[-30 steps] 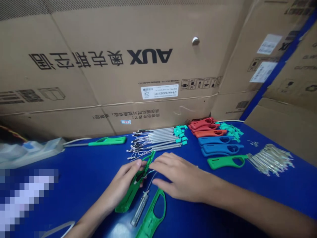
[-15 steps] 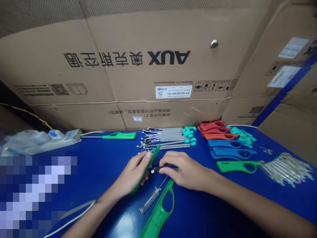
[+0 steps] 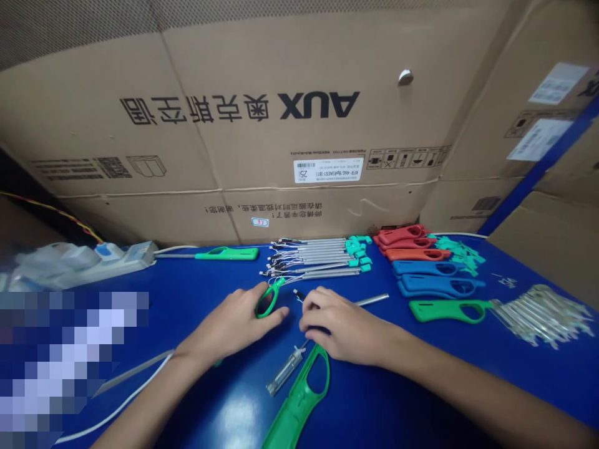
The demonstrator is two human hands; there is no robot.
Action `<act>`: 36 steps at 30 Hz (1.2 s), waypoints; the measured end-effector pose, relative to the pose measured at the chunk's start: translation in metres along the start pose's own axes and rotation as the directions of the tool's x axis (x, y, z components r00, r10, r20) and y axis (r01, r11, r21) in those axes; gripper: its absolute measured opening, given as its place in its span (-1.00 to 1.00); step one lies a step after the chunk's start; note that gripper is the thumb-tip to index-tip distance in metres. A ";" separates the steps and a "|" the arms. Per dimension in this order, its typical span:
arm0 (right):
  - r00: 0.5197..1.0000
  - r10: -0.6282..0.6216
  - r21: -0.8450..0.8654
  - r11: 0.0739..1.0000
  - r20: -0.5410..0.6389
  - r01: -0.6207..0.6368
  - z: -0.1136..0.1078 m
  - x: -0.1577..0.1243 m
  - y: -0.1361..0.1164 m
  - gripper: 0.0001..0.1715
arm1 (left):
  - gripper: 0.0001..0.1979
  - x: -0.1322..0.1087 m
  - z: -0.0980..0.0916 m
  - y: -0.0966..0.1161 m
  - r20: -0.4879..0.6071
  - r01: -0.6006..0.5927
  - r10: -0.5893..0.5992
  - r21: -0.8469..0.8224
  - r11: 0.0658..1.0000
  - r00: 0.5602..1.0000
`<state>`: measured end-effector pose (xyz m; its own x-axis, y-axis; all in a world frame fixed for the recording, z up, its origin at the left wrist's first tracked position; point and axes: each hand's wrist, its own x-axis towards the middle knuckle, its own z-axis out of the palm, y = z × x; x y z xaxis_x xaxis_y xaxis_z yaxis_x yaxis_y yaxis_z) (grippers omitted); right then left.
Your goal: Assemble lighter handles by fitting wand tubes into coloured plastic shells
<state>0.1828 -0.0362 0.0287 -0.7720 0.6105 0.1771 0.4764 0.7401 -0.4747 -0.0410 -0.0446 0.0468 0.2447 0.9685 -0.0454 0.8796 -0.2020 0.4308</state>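
Observation:
My left hand is closed around a green plastic lighter handle shell. Its looped end sticks up beside my thumb, and the palm hides most of the rest. My right hand has its fingers curled over a thin metal lighter tube. The tube comes out to the right of the hand, and a black piece with a white tip shows at its left; the grip itself is hidden. Below the right hand, another green handle shell lies hollow side up, alongside a clear gas reservoir with a thin stem.
Metal tubes with wires and teal pieces lie in a row behind my hands. On the right are red and blue handles, teal parts and clear reservoirs. A power strip sits left, before a cardboard wall.
My left hand has moved down and left and turned the green shell, so its loop now shows. The metal tube has come into view to the right of my right hand.

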 end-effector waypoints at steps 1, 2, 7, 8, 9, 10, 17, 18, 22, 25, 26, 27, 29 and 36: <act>0.998 -0.013 -0.019 1.000 0.064 0.015 -0.001 0.001 -0.001 -0.80 | -0.58 -0.001 -0.002 0.000 0.008 0.010 -0.011 0.057 0.998 1.000; 0.993 -0.014 -0.036 0.999 0.118 0.019 -0.003 0.003 -0.002 -0.78 | -0.58 -0.001 -0.004 -0.001 0.025 0.012 -0.015 0.106 0.994 1.000; 0.970 0.027 -0.060 0.998 0.243 -0.013 -0.006 0.010 -0.006 -0.77 | -0.72 -0.007 -0.012 -0.003 0.162 -0.046 0.003 0.265 0.963 0.987; 0.967 0.026 -0.058 0.998 0.255 -0.011 -0.006 0.011 -0.008 -0.78 | -0.75 -0.008 -0.014 -0.003 0.174 -0.054 0.004 0.287 0.956 0.985; 0.964 0.022 -0.055 0.998 0.264 -0.008 -0.006 0.011 -0.009 -0.78 | -0.78 -0.009 -0.015 -0.003 0.174 -0.062 0.008 0.305 0.950 0.985; 0.963 0.016 -0.050 0.999 0.269 -0.002 -0.007 0.011 -0.011 -0.79 | -0.80 -0.010 -0.016 -0.001 0.162 -0.069 0.017 0.320 0.945 0.987; 0.957 0.015 -0.041 0.999 0.289 -0.004 -0.011 0.010 -0.015 -0.75 | -0.76 -0.019 -0.010 0.020 0.216 -0.251 0.209 0.193 0.949 0.954; 0.958 0.017 -0.035 0.999 0.287 -0.007 -0.012 0.010 -0.014 -0.76 | -0.75 -0.021 -0.007 0.021 0.249 -0.276 0.234 0.153 0.949 0.940; 0.965 -0.002 -0.075 0.997 0.264 0.023 -0.010 0.008 -0.014 -0.81 | -0.85 -0.020 0.005 0.022 0.304 -0.347 0.304 0.100 0.933 0.903; 0.971 0.003 -0.103 0.994 0.241 0.022 -0.008 0.008 -0.014 -0.79 | -0.87 -0.016 0.009 0.021 0.275 -0.368 0.328 0.106 0.924 0.904; 0.973 0.010 -0.092 0.996 0.231 0.012 -0.009 0.008 -0.014 -0.79 | -0.87 -0.015 0.010 0.021 0.264 -0.372 0.333 0.112 0.922 0.905; 0.975 0.014 -0.076 0.997 0.223 0.003 -0.009 0.008 -0.014 -0.79 | -0.87 -0.014 0.010 0.021 0.255 -0.376 0.338 0.116 0.919 0.906; 0.975 0.007 -0.052 0.999 0.220 0.005 -0.010 0.008 -0.015 -0.79 | -0.89 -0.014 0.010 0.022 0.238 -0.381 0.345 0.125 0.916 0.908; 0.991 -0.027 -0.095 0.995 0.133 0.040 -0.010 0.006 -0.015 -0.78 | -0.87 -0.017 0.013 0.023 0.172 -0.388 0.366 0.116 0.914 0.915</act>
<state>0.1751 -0.0408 0.0458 -0.8340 0.5469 0.0736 0.4827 0.7875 -0.3831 -0.0192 -0.0673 0.0456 0.6157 0.7870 -0.0391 0.7570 -0.5770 0.3067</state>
